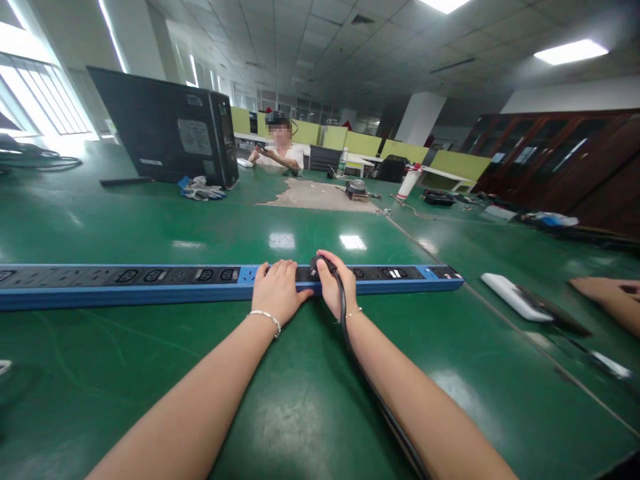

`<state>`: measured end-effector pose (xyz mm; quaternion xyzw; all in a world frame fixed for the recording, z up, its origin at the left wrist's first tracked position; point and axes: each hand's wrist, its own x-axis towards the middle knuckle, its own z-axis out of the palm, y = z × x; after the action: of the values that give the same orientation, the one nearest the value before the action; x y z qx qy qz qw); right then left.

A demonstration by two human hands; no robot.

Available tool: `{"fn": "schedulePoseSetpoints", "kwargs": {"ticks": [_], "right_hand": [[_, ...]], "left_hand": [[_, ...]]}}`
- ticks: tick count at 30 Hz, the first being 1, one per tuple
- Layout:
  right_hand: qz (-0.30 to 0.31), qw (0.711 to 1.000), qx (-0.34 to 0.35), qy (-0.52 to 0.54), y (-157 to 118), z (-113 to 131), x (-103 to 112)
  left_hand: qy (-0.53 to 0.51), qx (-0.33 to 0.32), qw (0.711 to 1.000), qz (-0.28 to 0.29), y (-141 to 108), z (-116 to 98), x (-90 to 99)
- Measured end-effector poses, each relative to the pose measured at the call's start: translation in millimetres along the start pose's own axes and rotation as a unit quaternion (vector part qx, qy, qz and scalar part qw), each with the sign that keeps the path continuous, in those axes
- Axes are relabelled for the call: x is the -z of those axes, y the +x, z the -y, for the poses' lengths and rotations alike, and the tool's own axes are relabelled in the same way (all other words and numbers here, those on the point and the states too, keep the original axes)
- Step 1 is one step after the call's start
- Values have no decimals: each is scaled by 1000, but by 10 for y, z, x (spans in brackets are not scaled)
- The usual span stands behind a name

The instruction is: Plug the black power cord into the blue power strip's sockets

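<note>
A long blue power strip [190, 294] with black sockets lies across the green table. My left hand [278, 288] rests over its middle, fingers wrapped over the top and thumb along the front edge. Just to the right, my right hand [340, 283] grips a black plug [316, 265] at the strip's top face; whether its pins are in a socket is hidden. From the plug a black cable [370, 383] runs down beside my right forearm to the bottom of the view.
A black computer case [170, 127] stands at the back left, with gloves [201, 189] beside it. A person [286, 150] sits across the green table [150, 230]. At right lie a white device [515, 297] and another person's hand [613, 297]. A bottle [343, 163] stands farther back.
</note>
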<state>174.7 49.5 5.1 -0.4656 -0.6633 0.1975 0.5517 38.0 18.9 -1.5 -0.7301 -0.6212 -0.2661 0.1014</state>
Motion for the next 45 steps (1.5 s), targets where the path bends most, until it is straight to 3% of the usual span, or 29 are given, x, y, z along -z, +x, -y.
{"fn": "schedulePoseSetpoints", "kwargs": {"ticks": [12,19,22,26,31,35,39,41,45], "right_hand": [[24,988,12,-152,-6,112,-225],[31,970,-11,-242,-100,219,-257],[29,961,17,-276,-165,187,-252],[34,953,55,-295,-225,144,-233],[40,954,65,-292,-238,143,-218],[42,953,71,-293,-232,110,-226],[36,961,76,-265,-199,54,-222],[5,969,76,-236,-174,80,-219],[-63,981,90,-158,-169,318,-302]], "left_hand": [[-12,4,999,-40,13,6,-46],[4,12,1000,-28,34,1,-38],[3,1,1000,-17,42,22,-26],[8,-18,999,36,39,187,52],[55,40,993,93,-69,676,251],[71,49,993,86,-193,956,356],[81,47,993,66,-226,965,374],[84,44,994,57,-214,942,374],[76,46,995,50,-190,939,380]]}}
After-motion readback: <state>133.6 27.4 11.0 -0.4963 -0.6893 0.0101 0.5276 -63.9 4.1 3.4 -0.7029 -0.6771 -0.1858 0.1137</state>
